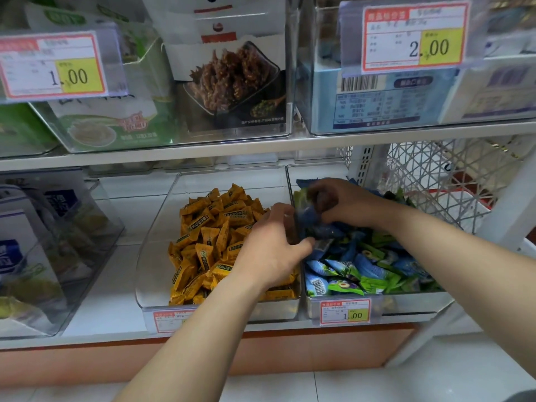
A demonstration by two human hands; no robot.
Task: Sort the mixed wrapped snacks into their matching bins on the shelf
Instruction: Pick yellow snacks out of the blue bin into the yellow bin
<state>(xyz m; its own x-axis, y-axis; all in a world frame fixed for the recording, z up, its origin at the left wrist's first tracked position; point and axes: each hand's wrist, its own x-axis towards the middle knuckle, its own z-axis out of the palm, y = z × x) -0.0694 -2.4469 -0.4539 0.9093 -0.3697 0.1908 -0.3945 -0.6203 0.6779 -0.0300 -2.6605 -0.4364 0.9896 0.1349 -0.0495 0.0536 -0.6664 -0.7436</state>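
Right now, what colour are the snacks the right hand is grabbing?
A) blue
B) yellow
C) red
A: the right hand curls its fingers round blue wrapped snacks over the right bin, while the yellow snacks lie in the next bin to the left.

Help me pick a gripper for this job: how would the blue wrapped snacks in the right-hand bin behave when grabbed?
Probably light and floppy: the left hand and right hand grip a bunch of blue wrapped snacks together. Their glossy film looks slippery, so single ones may slide out. Heaped loosely in the right-hand bin, neighbours would likely shift when pushed.
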